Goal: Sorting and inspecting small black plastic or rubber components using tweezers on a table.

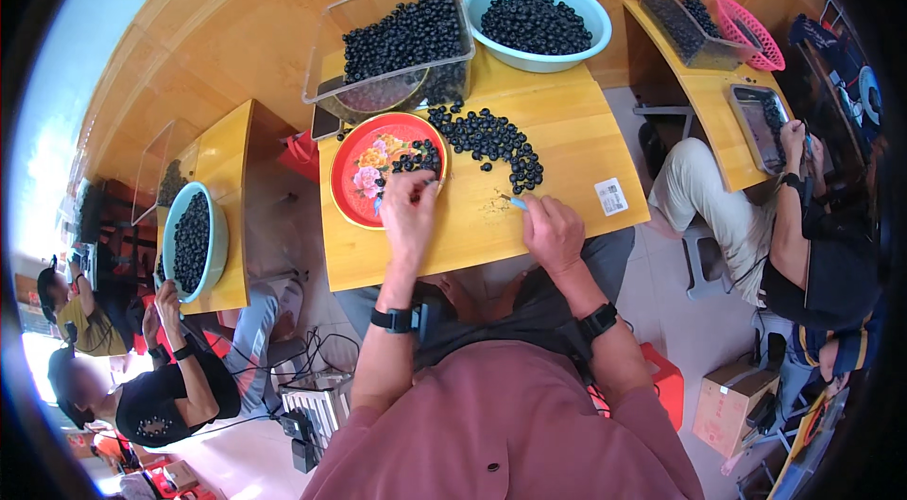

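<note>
Far left: co-worker in black shirt and dark cap, one hand at the edge of a light-blue basin full of dark round beads.

Yellow table, left end: flat dark device, beside a clear plastic bin loaded with more beads.

Nearer: red tray, round, gold-rimmed, flower-printed. Small bead cluster in its right half, just beyond the left fingertips; single bead close by on their left.

Left hand: over the tray's lower right rim, fingers bent inward and drawn together; cannot tell whether gripping a bead. Dark band at wrist.

Table middle: loose bead pile, curving from beside the tray down toward the right hand; lowest beads just beyond the tool in its fingers. Dark crumbs near the tool's tip.

Behind: second light-blue basin, heaped with beads.

Right hand: low over the table, fingers curled around a pale-blue tool, pointed leftward; clear of the pile.

Farther right: white label, stuck flat; neighbouring table with pink basket; cardboard box on the floor.
</note>
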`<state>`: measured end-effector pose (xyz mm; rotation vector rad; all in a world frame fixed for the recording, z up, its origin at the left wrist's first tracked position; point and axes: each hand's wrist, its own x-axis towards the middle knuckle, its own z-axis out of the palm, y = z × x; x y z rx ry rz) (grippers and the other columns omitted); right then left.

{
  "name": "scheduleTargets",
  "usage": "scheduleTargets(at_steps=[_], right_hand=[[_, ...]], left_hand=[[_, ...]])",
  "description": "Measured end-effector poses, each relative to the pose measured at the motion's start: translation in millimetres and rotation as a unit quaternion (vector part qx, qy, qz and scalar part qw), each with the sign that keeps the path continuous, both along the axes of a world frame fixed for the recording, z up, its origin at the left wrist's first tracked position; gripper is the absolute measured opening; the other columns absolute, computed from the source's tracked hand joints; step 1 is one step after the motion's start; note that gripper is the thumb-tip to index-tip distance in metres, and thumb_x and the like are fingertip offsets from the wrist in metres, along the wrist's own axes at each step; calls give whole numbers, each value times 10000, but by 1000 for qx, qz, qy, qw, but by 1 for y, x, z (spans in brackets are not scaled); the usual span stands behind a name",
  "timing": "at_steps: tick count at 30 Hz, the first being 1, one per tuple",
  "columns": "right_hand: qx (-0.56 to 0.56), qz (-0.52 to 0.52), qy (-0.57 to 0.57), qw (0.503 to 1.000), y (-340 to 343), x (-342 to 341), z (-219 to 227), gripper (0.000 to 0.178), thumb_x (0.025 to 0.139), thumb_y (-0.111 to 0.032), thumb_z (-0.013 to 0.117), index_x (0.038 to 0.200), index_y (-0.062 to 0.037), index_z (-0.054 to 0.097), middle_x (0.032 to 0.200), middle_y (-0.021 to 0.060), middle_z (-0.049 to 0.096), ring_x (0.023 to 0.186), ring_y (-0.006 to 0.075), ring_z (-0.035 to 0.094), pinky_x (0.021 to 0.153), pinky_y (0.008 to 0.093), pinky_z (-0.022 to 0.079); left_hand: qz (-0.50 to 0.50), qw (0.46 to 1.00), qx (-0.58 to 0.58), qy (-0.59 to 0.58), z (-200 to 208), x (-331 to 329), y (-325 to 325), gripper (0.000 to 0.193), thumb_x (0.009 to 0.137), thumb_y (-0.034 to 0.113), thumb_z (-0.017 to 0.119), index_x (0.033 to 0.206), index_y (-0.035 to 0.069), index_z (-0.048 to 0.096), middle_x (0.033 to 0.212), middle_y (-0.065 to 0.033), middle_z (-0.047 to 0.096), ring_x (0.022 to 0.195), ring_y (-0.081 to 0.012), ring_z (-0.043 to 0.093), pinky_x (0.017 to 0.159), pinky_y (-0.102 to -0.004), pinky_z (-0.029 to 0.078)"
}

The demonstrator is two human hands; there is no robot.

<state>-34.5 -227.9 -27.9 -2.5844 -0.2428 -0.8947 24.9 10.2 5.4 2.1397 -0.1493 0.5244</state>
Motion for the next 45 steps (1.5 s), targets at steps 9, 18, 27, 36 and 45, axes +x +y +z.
scheduleTargets(at_steps=[9, 18, 27, 36, 45], right_hand=[[5, -3, -15, 1000, 1, 1, -2, 113, 892, -107, 688, 995, -83, 728, 737, 73, 589, 670, 286, 645, 597, 430, 521], [14, -4, -12, 1000, 2, 1, -5, 77, 897, -101, 677, 966, -82, 706, 737, 80, 578, 667, 294, 641, 584, 437, 513], [11, 2, -6, 1000, 1, 0, 0, 93, 900, -89, 676, 984, -83, 715, 750, 74, 600, 674, 288, 649, 590, 430, 519], [5, 5, -3, 1000, 1, -1, 2, 95, 909, -103, 682, 989, -74, 724, 750, 78, 601, 670, 279, 647, 595, 420, 522], [2, -4, 2, 1000, 1, -2, 1, 108, 909, -113, 694, 1006, -76, 724, 748, 70, 593, 675, 273, 644, 599, 418, 517]], left_hand=[[-168, 973, 145, -66, 5, 25, -27, 330, 858, -19, 733, 1184, 23, 713, 1164, -187, 710, 1113, -386, 673, 981, -443, 549], [-191, 966, 173, 6, -19, 34, -60, 214, 866, -31, 706, 1076, 1, 736, 1034, -178, 674, 964, -388, 677, 893, -460, 562], [-182, 973, 144, -6, -22, 23, -54, 195, 866, -24, 724, 1056, 12, 750, 1063, -186, 691, 966, -384, 695, 865, -452, 577], [-140, 986, -43, 78, -22, -2, -59, 137, 909, 11, 773, 1046, -2, 776, 1088, -120, 697, 930, -230, 711, 797, -320, 592], [-117, 974, -170, 95, -36, -20, -61, 165, 925, 13, 782, 1088, -6, 767, 1088, -107, 689, 869, -177, 694, 756, -299, 569]])
